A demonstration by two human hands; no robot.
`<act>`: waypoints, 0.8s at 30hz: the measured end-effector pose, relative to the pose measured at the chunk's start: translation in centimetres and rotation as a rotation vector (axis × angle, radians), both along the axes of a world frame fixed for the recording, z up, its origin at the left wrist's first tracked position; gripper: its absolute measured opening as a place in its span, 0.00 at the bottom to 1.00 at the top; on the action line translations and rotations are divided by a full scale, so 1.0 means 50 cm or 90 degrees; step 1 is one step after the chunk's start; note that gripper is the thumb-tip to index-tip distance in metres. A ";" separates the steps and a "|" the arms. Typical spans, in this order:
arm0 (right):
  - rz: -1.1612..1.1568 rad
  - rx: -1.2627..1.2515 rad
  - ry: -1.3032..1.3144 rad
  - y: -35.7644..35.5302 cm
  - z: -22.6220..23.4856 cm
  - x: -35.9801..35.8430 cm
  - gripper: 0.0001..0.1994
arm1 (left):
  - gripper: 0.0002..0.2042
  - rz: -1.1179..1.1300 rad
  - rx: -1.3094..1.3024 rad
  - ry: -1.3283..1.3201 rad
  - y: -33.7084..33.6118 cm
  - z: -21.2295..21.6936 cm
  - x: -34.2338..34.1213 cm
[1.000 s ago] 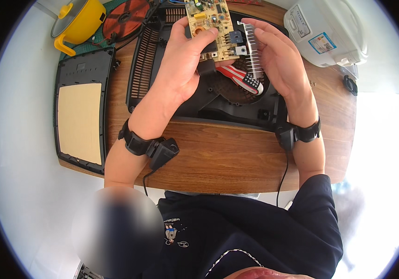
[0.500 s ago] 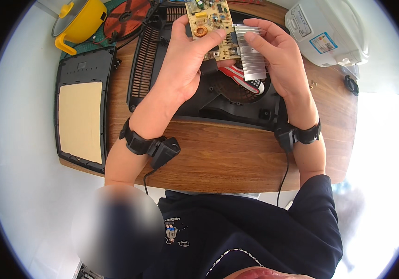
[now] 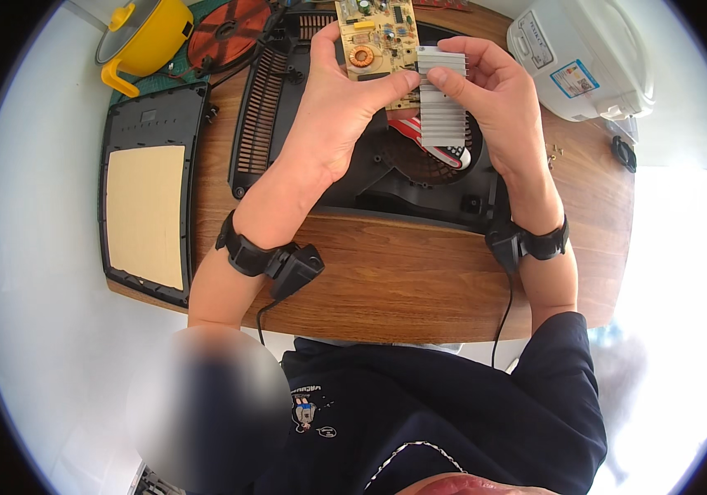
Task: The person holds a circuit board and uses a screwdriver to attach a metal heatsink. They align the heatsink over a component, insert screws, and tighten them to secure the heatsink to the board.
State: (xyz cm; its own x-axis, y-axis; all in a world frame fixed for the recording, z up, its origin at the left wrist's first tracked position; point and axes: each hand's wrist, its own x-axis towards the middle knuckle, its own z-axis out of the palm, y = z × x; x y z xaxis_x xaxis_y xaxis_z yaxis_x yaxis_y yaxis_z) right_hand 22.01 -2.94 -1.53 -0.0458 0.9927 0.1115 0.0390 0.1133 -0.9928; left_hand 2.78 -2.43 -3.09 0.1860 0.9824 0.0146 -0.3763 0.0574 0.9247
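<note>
My left hand (image 3: 339, 99) grips a tan circuit board (image 3: 407, 49) by its edge, thumb across its lower part. A copper-wound ring coil (image 3: 362, 56) and a yellow component show on the board's face. My right hand (image 3: 502, 103) pinches a silver finned heat sink (image 3: 444, 115), the thumb on its upper left. The heat sink meets or overlaps the board's right edge; whether they are fastened together I cannot tell. Both are held above an open black plastic housing (image 3: 337, 194). In the housing, a red, white and black object (image 3: 455, 157) lies partly hidden behind the heat sink.
At left lies a black panel (image 3: 146, 214) with a cream sheet. A red coil disc (image 3: 226, 37) and a yellow pot (image 3: 151, 37) sit behind it. Far right stands a white appliance (image 3: 576, 62); small screws (image 3: 555, 152) and a black clip-like piece (image 3: 623, 153) lie nearby.
The circuit board has shifted slightly right and down. The heat sink has turned so its finned side shows more squarely, covering the dark part seen earlier between it and the board.
</note>
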 end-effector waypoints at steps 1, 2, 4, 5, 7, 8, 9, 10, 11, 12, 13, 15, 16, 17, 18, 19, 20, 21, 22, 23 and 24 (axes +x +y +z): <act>-0.001 0.001 0.000 0.000 -0.001 0.000 0.18 | 0.43 0.000 -0.002 0.004 -0.001 0.001 0.001; 0.003 0.002 0.000 0.000 0.000 0.000 0.18 | 0.43 0.000 -0.003 0.009 -0.002 0.002 0.001; 0.009 0.002 0.000 0.000 0.000 0.000 0.18 | 0.44 -0.002 0.006 0.009 -0.001 -0.002 0.002; 0.012 0.002 0.000 0.001 0.000 0.000 0.18 | 0.44 -0.003 0.010 0.008 -0.001 -0.004 0.002; 0.020 0.002 0.000 0.003 -0.001 0.002 0.18 | 0.44 -0.006 0.007 0.001 -0.002 -0.005 0.003; 0.020 0.003 -0.003 0.003 -0.001 0.002 0.18 | 0.44 -0.007 0.005 -0.003 -0.002 -0.006 0.003; 0.020 0.004 -0.006 0.003 -0.001 0.001 0.18 | 0.44 -0.009 0.004 -0.007 -0.002 -0.005 0.003; 0.021 0.005 -0.008 0.003 -0.001 0.001 0.18 | 0.44 -0.011 0.003 -0.010 -0.003 -0.002 0.004; 0.020 0.005 -0.012 0.003 0.000 0.002 0.18 | 0.44 -0.012 0.002 -0.014 -0.004 -0.001 0.004; 0.020 0.005 -0.015 0.002 0.000 0.002 0.18 | 0.44 -0.016 0.007 -0.011 -0.004 -0.001 0.004; 0.020 0.005 -0.019 0.002 0.000 0.003 0.17 | 0.44 -0.019 0.011 -0.008 -0.004 -0.001 0.004; 0.026 0.002 -0.015 0.004 -0.002 0.006 0.17 | 0.43 -0.021 0.020 -0.011 -0.003 -0.003 0.003; 0.030 0.000 -0.014 0.004 -0.003 0.007 0.17 | 0.43 -0.019 0.024 -0.017 -0.002 -0.006 0.003; 0.031 -0.011 0.004 0.005 -0.006 0.008 0.17 | 0.43 -0.018 0.028 -0.022 -0.001 -0.007 0.003; 0.032 -0.022 0.021 0.006 -0.008 0.009 0.17 | 0.43 -0.012 0.033 -0.019 0.000 -0.008 0.003; 0.034 -0.032 0.038 0.008 -0.010 0.011 0.16 | 0.42 -0.006 0.039 -0.015 0.001 -0.009 0.004; 0.040 -0.043 0.050 0.009 -0.013 0.012 0.16 | 0.42 0.000 0.045 -0.011 0.001 -0.009 0.005; 0.048 -0.054 0.063 0.010 -0.015 0.014 0.16 | 0.41 0.005 0.042 -0.009 0.001 -0.009 0.005; 0.055 -0.066 0.076 0.011 -0.017 0.016 0.16 | 0.41 0.009 0.038 -0.007 0.001 -0.008 0.005; 0.055 -0.080 0.093 0.011 -0.018 0.016 0.16 | 0.40 0.013 0.034 -0.005 0.001 -0.007 0.005; 0.055 -0.093 0.110 0.011 -0.019 0.016 0.16 | 0.40 0.015 0.034 0.002 0.001 -0.008 0.004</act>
State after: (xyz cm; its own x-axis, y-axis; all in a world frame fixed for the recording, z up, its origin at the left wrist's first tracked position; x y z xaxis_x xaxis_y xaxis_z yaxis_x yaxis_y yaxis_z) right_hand 22.83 -2.37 -2.48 -0.1243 0.9920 -0.0200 -0.1360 -0.0370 -0.9900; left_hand 2.99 -2.38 -3.49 0.1630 0.9844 0.0667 -0.3746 -0.0008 0.9272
